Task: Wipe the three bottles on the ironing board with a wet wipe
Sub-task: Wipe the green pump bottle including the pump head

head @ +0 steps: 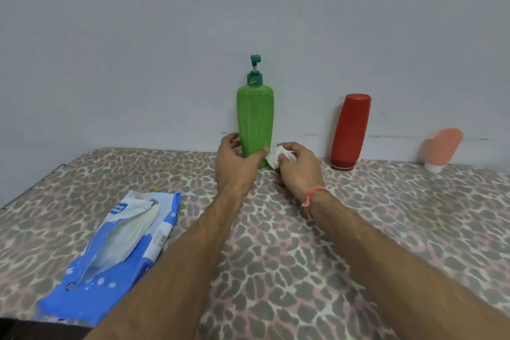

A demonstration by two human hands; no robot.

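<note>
A tall green pump bottle point(255, 119) stands upright by the wall on the patterned ironing board point(303, 243). My left hand point(237, 163) wraps around its base, thumb on the front and fingers on the left side. My right hand point(299, 165) pinches a crumpled white wet wipe point(274, 157) just right of the bottle's base. A red bottle point(350, 130) stands cap-down further right. A pink tube point(441, 148) on a white cap leans against the wall at the far right.
A blue wet-wipe pack point(116, 251) lies open at the board's near left. A plain grey wall point(248, 22) rises right behind the bottles. The board's left edge point(30, 188) shows a dark rim.
</note>
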